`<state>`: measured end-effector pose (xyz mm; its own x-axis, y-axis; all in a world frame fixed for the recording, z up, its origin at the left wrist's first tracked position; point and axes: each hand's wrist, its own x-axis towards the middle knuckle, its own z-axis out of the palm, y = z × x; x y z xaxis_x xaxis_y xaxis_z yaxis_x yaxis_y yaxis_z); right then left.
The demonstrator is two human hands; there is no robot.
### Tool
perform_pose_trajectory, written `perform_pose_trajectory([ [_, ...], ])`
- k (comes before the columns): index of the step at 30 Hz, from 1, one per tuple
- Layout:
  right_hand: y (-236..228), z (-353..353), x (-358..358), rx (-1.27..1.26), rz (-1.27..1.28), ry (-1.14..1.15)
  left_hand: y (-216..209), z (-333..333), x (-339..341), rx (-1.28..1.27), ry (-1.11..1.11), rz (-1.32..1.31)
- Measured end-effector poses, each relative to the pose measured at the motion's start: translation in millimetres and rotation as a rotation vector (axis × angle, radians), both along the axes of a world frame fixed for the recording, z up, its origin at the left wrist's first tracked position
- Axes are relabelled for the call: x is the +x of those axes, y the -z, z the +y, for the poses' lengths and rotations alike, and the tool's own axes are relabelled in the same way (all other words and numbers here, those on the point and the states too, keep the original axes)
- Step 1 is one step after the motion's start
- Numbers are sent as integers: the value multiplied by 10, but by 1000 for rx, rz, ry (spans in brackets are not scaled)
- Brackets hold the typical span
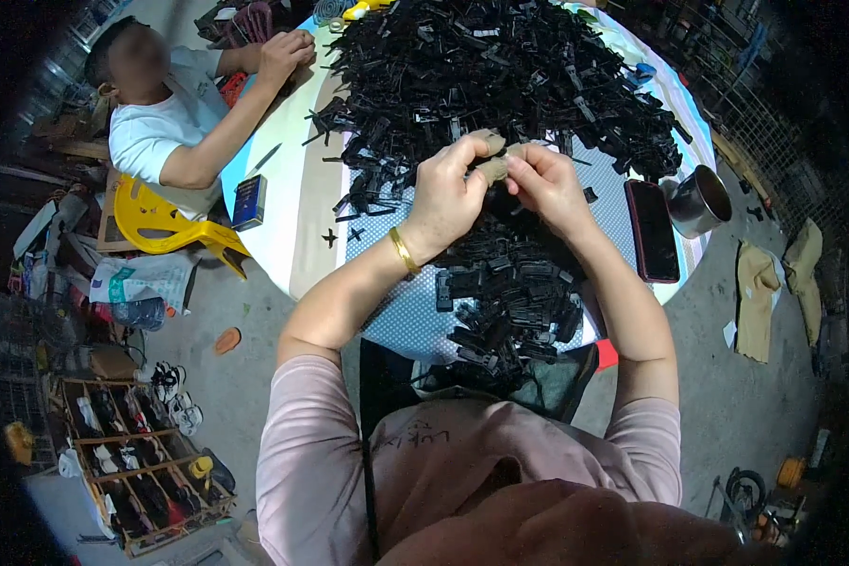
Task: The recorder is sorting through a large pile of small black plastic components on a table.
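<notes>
My left hand (445,200), with a gold bracelet at the wrist and tan covers on thumb and forefinger, is closed in a pinch over the table's middle. Close against its fingertips, my right hand (555,191) pinches too. Whatever lies between the fingers is too small and hidden to make out. Just beyond both hands spreads a large heap of black plastic parts (462,80), with thin prongs and a few greyish bits. A smaller pile of similar black parts (519,297) lies between my forearms, near the table's front edge, on a blue-white patterned cloth (396,325).
Right of my right forearm lie a dark phone (653,231) and a metal cup (698,201). A small dark box (249,203) and a knife (268,158) rest at the left. Across the left edge, a co-worker (165,123) sits with hands over the table, near a yellow chair (151,212).
</notes>
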<state>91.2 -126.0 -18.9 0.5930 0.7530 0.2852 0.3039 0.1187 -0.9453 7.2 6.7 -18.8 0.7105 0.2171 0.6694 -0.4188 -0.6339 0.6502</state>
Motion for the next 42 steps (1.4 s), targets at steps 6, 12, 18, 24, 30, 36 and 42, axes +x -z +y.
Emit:
perform_pose_trajectory([
  [6, -64, -34, 43, -93, 219, -55, -9, -27, 20, -3, 26, -43],
  [12, -77, -21, 118, 128, -392, 178, -268, 146, 71, -1072, 485, 89],
  [18, -147, -42, -10, 234, -562, 175, -75, 189, 58, -1316, 728, 261],
  [24, -184, -68, -104, 233, -234, 107, -116, 122, 66, -1108, 677, 254],
  [30, -191, -89, -12, 161, 73, 81, -146, 55, 6, -531, 625, 207],
  [36, -213, -105, 38, -34, 290, 37, -141, -9, -20, -497, 536, 319],
  [42, -166, -106, 60, -39, 243, -22, -107, 44, 18, -552, 541, 238],
])
